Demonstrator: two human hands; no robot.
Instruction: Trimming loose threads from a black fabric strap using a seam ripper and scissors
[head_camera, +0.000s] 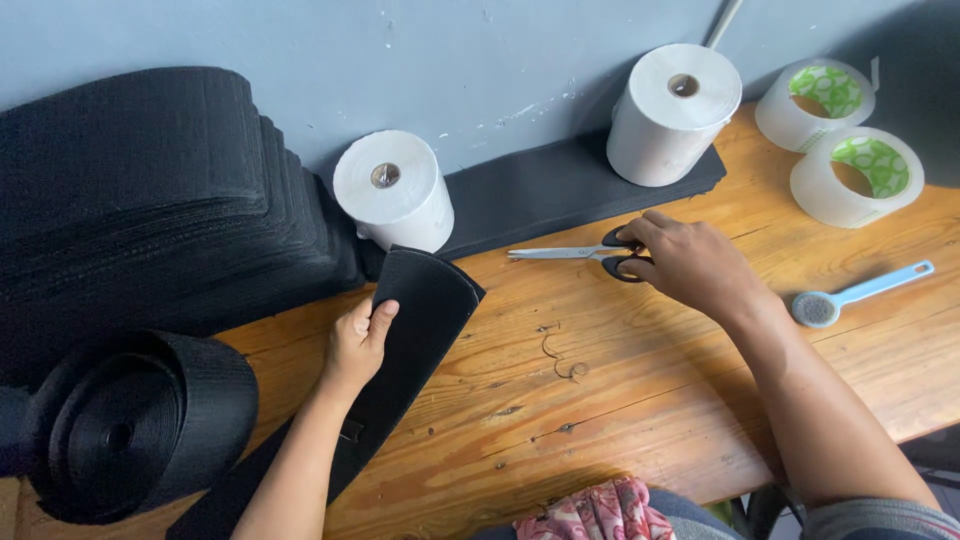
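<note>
Patterned cloth (598, 512) lies nearest; left hand (358, 340) pinches the black strip (405, 340) flat on the bench (620, 400) — right hand (690, 262) closes on scissors (580, 254), fingers at the loops

blk strap piece (415, 320) flat, diagonal on bench | scissors (575, 254) lying shut

A single head-worn view looks steeply down, fairly close, onto the wooden table (620, 400), facing the grey wall (300, 60) seemingly just behind it.
</note>
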